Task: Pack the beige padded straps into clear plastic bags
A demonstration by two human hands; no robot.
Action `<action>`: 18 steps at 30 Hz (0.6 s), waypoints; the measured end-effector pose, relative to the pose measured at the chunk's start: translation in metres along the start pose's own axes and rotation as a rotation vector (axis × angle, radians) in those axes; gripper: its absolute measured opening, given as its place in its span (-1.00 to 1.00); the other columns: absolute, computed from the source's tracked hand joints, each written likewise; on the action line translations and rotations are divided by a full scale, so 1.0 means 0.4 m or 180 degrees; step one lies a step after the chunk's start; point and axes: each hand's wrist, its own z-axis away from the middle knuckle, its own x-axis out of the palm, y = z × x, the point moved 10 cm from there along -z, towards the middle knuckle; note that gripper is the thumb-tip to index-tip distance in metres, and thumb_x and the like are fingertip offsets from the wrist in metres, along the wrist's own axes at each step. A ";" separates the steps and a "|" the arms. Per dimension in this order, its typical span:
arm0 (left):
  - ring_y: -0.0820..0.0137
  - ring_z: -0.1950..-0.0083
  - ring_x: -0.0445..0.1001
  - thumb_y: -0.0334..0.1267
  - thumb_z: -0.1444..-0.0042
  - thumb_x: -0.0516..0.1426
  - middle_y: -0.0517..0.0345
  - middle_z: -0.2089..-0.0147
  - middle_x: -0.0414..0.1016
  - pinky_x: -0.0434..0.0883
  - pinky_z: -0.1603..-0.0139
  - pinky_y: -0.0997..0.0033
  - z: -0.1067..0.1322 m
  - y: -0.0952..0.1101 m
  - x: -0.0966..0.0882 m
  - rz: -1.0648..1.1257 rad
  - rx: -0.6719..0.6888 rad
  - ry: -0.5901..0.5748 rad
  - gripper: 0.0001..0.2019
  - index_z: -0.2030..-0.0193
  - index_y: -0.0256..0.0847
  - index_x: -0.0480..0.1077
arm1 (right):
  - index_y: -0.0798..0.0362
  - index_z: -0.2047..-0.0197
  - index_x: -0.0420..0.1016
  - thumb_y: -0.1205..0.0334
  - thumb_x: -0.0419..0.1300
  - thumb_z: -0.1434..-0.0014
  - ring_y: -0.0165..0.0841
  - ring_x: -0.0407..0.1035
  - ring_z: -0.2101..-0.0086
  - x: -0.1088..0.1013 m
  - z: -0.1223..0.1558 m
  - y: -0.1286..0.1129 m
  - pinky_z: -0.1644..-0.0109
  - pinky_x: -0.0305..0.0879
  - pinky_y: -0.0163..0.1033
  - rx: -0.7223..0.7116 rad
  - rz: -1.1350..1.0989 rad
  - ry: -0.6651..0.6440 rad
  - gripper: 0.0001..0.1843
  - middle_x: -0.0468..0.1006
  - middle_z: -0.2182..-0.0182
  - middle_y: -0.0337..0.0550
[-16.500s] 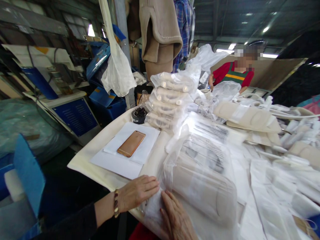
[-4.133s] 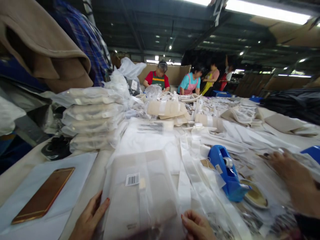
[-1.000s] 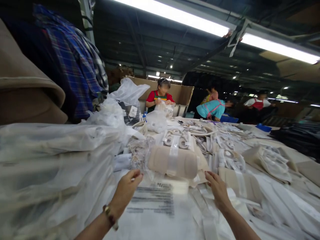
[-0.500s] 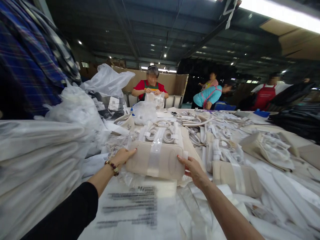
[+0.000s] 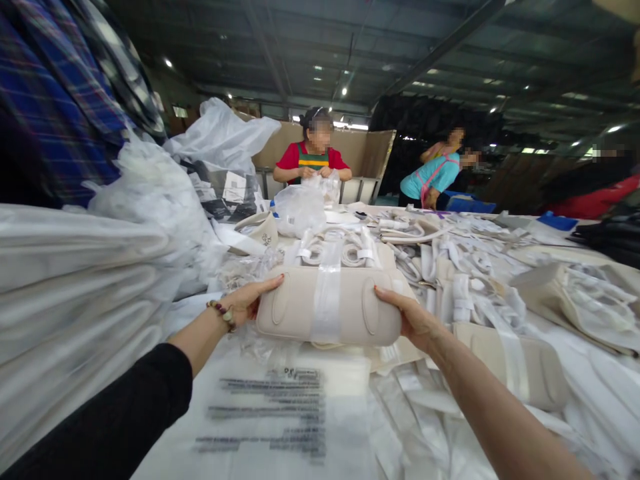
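Observation:
A beige padded bundle [image 5: 300, 313] with a clear tape band round its middle is held between both hands above the table. My left hand [image 5: 245, 303] grips its left end, thumb on top. My right hand [image 5: 413, 320] clasps its right end. Below it lies a clear plastic bag with black print [image 5: 280, 413]. A second taped beige bundle [image 5: 520, 360] lies to the right of my right arm.
A tall stack of bagged items [image 5: 75, 300] fills the left. White straps and beige pieces [image 5: 450, 267] cover the table beyond. A person in red [image 5: 311, 160] handles a plastic bag at the far end; other people stand at the back right.
Both hands reached forward, closed on the ends of the beige bundle and lifted it a little toward me.

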 end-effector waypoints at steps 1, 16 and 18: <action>0.11 0.18 0.49 0.07 0.33 0.34 -0.13 0.20 0.52 0.45 0.40 0.33 -0.004 -0.006 0.006 0.0094 -0.0080 -0.0069 -0.45 0.22 -0.29 0.46 | 0.09 0.19 0.52 -0.01 0.29 0.15 -0.20 0.47 0.32 0.000 -0.005 -0.002 0.31 0.38 -0.16 -0.0012 -0.0089 -0.0011 -0.54 0.60 0.30 -0.03; 0.21 0.32 0.51 -0.08 0.26 0.32 0.05 0.30 0.53 0.45 0.42 0.38 0.195 -0.047 0.051 0.1221 0.0572 -0.0124 -0.38 0.02 -0.24 0.30 | 0.04 0.17 0.43 0.09 0.42 0.33 -0.22 0.46 0.37 -0.036 0.226 0.007 0.32 0.39 -0.21 -0.0984 -0.0500 0.0586 -0.42 0.60 0.36 -0.13; 0.21 0.29 0.50 -0.02 0.32 0.35 0.08 0.29 0.52 0.44 0.39 0.41 0.286 -0.082 0.025 0.1158 0.0705 0.0020 -0.29 0.00 -0.21 0.27 | 0.03 0.14 0.41 0.06 0.43 0.38 -0.18 0.47 0.37 -0.055 0.310 0.074 0.32 0.41 -0.17 -0.0850 -0.0483 0.0700 -0.34 0.60 0.38 -0.11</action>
